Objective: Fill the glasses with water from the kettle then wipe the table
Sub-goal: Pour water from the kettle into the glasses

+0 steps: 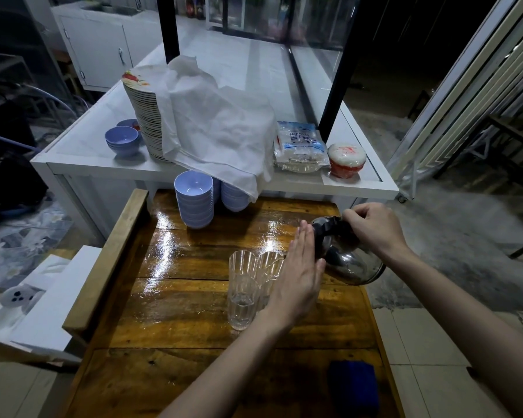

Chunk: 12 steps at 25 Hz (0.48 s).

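Note:
A steel kettle [355, 263] is tilted toward me at the right edge of the wooden table [175, 321]. My right hand [372, 226] grips its black handle from above. My left hand [299, 271] is flat, fingers together and straight, pressed against the kettle's dark lid. Two clear ribbed glasses stand just left of that hand: the near glass [242, 289] holds a little water at the bottom, the far glass [269, 263] is partly hidden by my left hand. A blue cloth [354, 384] lies at the table's near right.
Two stacks of pale blue bowls [195, 199] stand at the table's far edge. Behind is a white counter [82, 164] with a tall stack of plates [144, 116] under a white cloth [218, 128], a plastic bag [301, 146] and a red-and-white container [346, 159]. A white box [43, 300] sits left.

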### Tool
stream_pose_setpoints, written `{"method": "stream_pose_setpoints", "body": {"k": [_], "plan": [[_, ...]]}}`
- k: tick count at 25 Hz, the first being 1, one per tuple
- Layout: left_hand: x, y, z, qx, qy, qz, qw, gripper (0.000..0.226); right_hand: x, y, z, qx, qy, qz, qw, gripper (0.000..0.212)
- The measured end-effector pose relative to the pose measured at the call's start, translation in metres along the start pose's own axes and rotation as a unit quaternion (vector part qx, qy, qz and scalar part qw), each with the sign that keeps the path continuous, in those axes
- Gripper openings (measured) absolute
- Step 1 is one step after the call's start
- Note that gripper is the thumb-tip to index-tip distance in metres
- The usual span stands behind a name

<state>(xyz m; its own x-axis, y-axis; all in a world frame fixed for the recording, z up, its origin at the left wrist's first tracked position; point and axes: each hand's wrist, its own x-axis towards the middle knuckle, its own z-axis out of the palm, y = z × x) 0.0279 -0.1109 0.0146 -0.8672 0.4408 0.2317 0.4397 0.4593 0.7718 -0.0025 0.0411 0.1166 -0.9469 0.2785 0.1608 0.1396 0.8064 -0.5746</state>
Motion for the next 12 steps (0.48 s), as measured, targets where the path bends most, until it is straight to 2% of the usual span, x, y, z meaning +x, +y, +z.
{"method": "stream_pose_setpoints", "body": {"k": [12], "plan": [[-0.0036,0.0013,-0.0035,-0.014,-0.003,-0.014,1.000,0.062,-0.0010,-0.0062,0.0008,-0.048,0.005,-0.045,0.998,0.033]]}}
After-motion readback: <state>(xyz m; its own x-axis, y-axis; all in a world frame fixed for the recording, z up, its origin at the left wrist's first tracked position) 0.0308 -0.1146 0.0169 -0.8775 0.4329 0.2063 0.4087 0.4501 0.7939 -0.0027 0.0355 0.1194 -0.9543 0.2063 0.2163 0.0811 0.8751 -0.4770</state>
